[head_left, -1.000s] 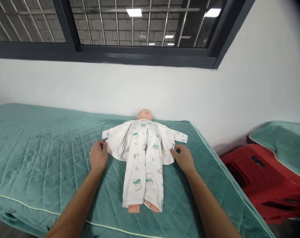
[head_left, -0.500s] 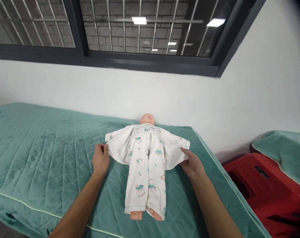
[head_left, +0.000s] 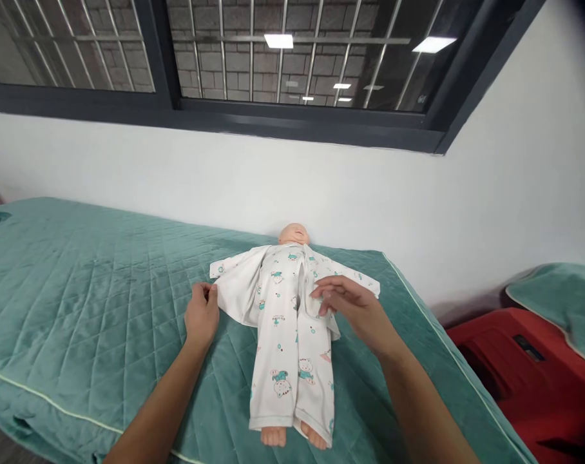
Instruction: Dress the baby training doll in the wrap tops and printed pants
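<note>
A baby doll lies on its back on the green quilted bed cover, its head by the wall and its feet towards me. It wears white printed trousers and a white shirt whose front is spread open. My left hand pinches the edge of the shirt's left flap and holds it out to the side. Over the doll's right side is my right hand, its thumb and fingers apart near the shirt's right flap, which is turned inward over the body. The hand hides part of that flap.
The green quilted cover stretches far to the left. A white wall and a dark-framed barred window stand behind the bed. To the right is a red plastic piece with another green cloth on it.
My right hand has moved inward and up, and the shirt's right flap is now turned over the doll's body. My left hand still holds the left flap. The view has shifted slightly.
</note>
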A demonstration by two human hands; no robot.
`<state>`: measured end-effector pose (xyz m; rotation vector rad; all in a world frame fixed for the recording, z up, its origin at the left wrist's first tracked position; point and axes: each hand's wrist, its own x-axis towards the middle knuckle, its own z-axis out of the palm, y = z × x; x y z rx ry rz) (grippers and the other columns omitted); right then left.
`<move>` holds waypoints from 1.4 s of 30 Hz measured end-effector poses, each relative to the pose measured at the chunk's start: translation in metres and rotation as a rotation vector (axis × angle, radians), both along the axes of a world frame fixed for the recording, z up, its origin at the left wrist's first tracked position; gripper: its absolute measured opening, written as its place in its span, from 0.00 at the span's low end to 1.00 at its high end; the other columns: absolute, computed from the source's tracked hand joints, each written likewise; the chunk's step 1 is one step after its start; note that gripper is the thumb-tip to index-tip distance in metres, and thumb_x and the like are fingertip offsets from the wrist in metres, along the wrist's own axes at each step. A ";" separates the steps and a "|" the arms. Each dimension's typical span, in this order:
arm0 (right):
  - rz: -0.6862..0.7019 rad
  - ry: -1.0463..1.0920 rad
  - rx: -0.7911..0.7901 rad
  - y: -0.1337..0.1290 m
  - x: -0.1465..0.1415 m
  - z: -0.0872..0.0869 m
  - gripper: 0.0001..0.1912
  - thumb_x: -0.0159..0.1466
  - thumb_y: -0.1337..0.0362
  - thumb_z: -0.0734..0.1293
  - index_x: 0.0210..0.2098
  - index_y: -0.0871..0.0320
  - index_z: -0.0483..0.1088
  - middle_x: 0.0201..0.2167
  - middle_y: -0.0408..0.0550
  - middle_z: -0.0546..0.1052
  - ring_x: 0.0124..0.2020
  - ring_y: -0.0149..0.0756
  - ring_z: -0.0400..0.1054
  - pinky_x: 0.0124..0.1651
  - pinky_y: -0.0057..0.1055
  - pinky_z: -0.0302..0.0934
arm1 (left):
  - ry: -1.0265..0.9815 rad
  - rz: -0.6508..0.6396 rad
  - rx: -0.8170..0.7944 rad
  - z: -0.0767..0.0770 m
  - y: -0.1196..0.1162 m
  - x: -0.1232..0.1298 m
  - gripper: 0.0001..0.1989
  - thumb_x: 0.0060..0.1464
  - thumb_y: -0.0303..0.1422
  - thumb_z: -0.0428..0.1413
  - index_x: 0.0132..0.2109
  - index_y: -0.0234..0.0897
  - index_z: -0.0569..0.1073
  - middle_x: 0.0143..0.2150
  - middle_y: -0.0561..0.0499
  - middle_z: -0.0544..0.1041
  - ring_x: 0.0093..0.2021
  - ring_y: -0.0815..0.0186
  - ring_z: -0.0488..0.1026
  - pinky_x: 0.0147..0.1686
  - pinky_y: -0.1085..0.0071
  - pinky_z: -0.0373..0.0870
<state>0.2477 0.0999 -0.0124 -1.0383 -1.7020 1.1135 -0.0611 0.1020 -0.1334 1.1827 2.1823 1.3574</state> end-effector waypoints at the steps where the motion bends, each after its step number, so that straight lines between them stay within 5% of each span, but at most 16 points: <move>1: -0.076 0.070 0.004 0.003 0.000 -0.003 0.11 0.63 0.57 0.66 0.42 0.55 0.73 0.37 0.47 0.79 0.28 0.32 0.70 0.35 0.32 0.63 | -0.036 -0.007 0.024 0.002 0.000 0.000 0.14 0.61 0.45 0.46 0.42 0.41 0.67 0.40 0.48 0.76 0.42 0.55 0.74 0.45 0.59 0.68; 4: -0.294 0.208 0.003 0.022 -0.002 -0.010 0.10 0.59 0.58 0.68 0.37 0.57 0.72 0.32 0.47 0.78 0.26 0.30 0.66 0.29 0.29 0.58 | -0.190 -0.045 0.132 0.020 0.000 0.008 0.12 0.60 0.44 0.49 0.39 0.39 0.68 0.38 0.49 0.75 0.40 0.60 0.72 0.41 0.65 0.69; 7: -0.398 0.236 -0.001 0.056 -0.007 -0.012 0.11 0.56 0.58 0.68 0.35 0.57 0.71 0.32 0.47 0.77 0.26 0.31 0.65 0.28 0.28 0.56 | -0.289 -0.171 0.272 0.054 -0.002 0.033 0.13 0.62 0.45 0.47 0.38 0.40 0.67 0.38 0.51 0.73 0.38 0.63 0.71 0.37 0.69 0.69; 9: -0.424 0.164 0.017 0.084 -0.011 -0.013 0.11 0.56 0.58 0.67 0.36 0.57 0.71 0.32 0.47 0.78 0.26 0.31 0.66 0.27 0.28 0.55 | -0.262 -0.342 0.327 0.077 -0.007 0.055 0.12 0.63 0.44 0.47 0.38 0.41 0.66 0.39 0.52 0.74 0.40 0.64 0.71 0.39 0.69 0.70; 11: -0.436 0.037 0.048 0.112 -0.016 -0.014 0.11 0.57 0.57 0.65 0.35 0.57 0.71 0.29 0.46 0.78 0.25 0.32 0.65 0.27 0.28 0.55 | -0.157 -0.650 0.238 0.094 -0.012 0.075 0.12 0.64 0.42 0.46 0.36 0.41 0.66 0.40 0.51 0.76 0.40 0.64 0.73 0.40 0.69 0.71; 14: -0.489 -0.189 0.106 0.137 -0.027 -0.020 0.11 0.60 0.56 0.63 0.36 0.57 0.70 0.27 0.44 0.76 0.26 0.33 0.66 0.32 0.31 0.57 | 0.070 -0.913 0.194 0.101 -0.011 0.090 0.13 0.65 0.39 0.45 0.38 0.42 0.72 0.45 0.49 0.78 0.49 0.61 0.73 0.50 0.65 0.70; 17: -0.535 -0.308 0.132 0.138 -0.038 -0.030 0.16 0.60 0.55 0.64 0.44 0.56 0.69 0.31 0.45 0.76 0.31 0.37 0.68 0.35 0.32 0.58 | 0.076 -0.783 0.246 0.096 0.008 0.086 0.15 0.65 0.40 0.46 0.41 0.41 0.76 0.45 0.49 0.79 0.49 0.61 0.73 0.52 0.64 0.68; 21: -0.514 -0.240 0.086 0.129 -0.046 -0.038 0.16 0.60 0.53 0.65 0.44 0.56 0.67 0.34 0.45 0.75 0.33 0.37 0.68 0.37 0.32 0.59 | 0.088 -0.571 0.244 0.093 0.062 0.084 0.13 0.62 0.40 0.50 0.40 0.39 0.77 0.40 0.50 0.80 0.42 0.61 0.74 0.45 0.66 0.69; 27: -0.412 -0.225 0.042 0.128 -0.044 -0.037 0.19 0.58 0.46 0.67 0.34 0.55 0.65 0.30 0.42 0.72 0.30 0.35 0.66 0.33 0.31 0.58 | 0.173 -0.643 0.013 0.105 0.132 0.106 0.13 0.57 0.36 0.53 0.42 0.34 0.78 0.40 0.46 0.81 0.39 0.60 0.75 0.41 0.66 0.67; 34: -0.434 -0.296 -0.022 0.133 -0.045 -0.035 0.11 0.59 0.54 0.65 0.34 0.54 0.65 0.29 0.41 0.73 0.30 0.35 0.65 0.33 0.31 0.56 | 0.219 -0.769 -0.036 0.114 0.146 0.107 0.07 0.54 0.33 0.53 0.31 0.38 0.74 0.33 0.50 0.79 0.34 0.63 0.73 0.37 0.69 0.65; 39: -0.502 -0.321 -0.004 0.134 -0.048 -0.035 0.07 0.60 0.58 0.63 0.32 0.54 0.67 0.27 0.41 0.74 0.29 0.36 0.66 0.33 0.32 0.55 | -0.224 -0.724 0.121 0.101 0.150 0.116 0.06 0.57 0.35 0.51 0.34 0.39 0.69 0.27 0.54 0.74 0.27 0.68 0.69 0.29 0.72 0.63; 42: -0.503 -0.278 0.011 0.134 -0.047 -0.035 0.07 0.60 0.58 0.63 0.31 0.54 0.69 0.26 0.41 0.75 0.30 0.36 0.67 0.34 0.32 0.56 | -0.250 -0.680 0.170 0.099 0.147 0.125 0.05 0.56 0.34 0.52 0.34 0.39 0.69 0.26 0.55 0.73 0.27 0.69 0.69 0.30 0.72 0.63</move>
